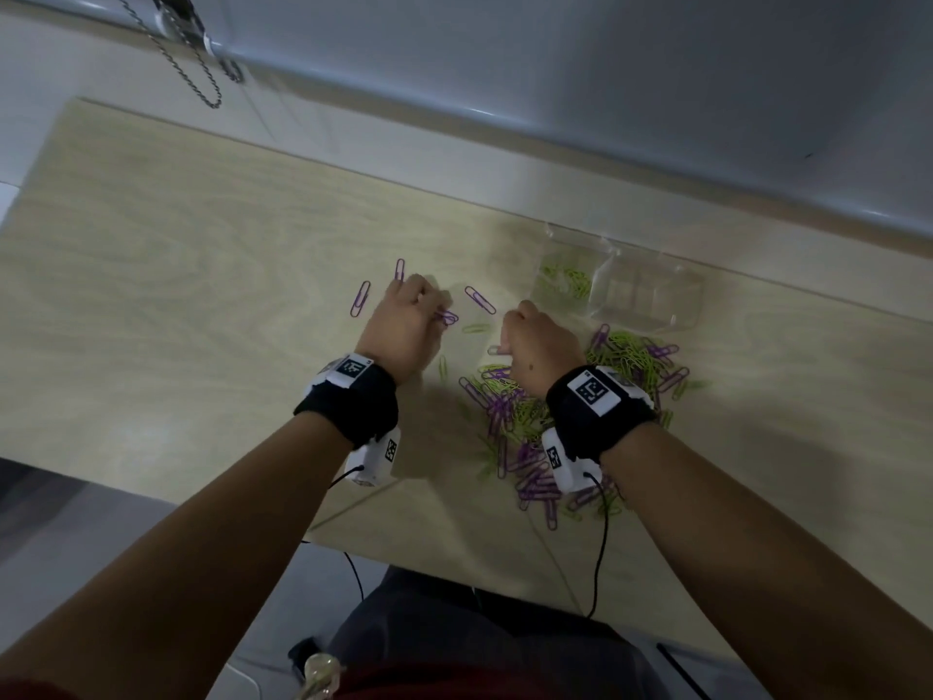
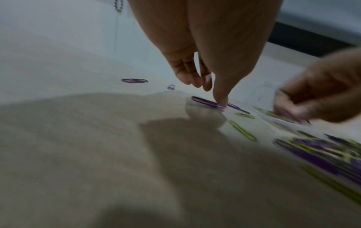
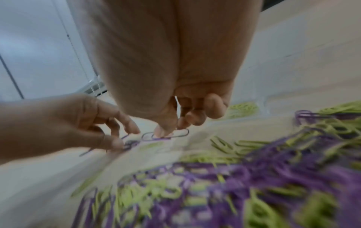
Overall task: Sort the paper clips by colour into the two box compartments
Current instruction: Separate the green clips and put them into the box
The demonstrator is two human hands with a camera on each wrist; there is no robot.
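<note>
We see the left hand [image 1: 404, 328] pinching purple clips [image 1: 448, 317] mid-surface. The right hand [image 3: 175, 117] is clamped on one purple clip [image 3: 166, 135]. The mixed pile [image 1: 545, 426] sits near the front edge of the surface [image 1: 176, 295]. The box [image 1: 618, 290] is at the far edge, green clips [image 1: 568, 280] in its left compartment.

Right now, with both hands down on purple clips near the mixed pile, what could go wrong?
1. The left hand holds several purple clips in a loose grip; one might slip out on the way to the clear box.
2. The right hand pinches a purple clip beside the mixed pile; tangled green ones could drag along.
3. Green clips fill one compartment; purple could land there by mistake.
</note>
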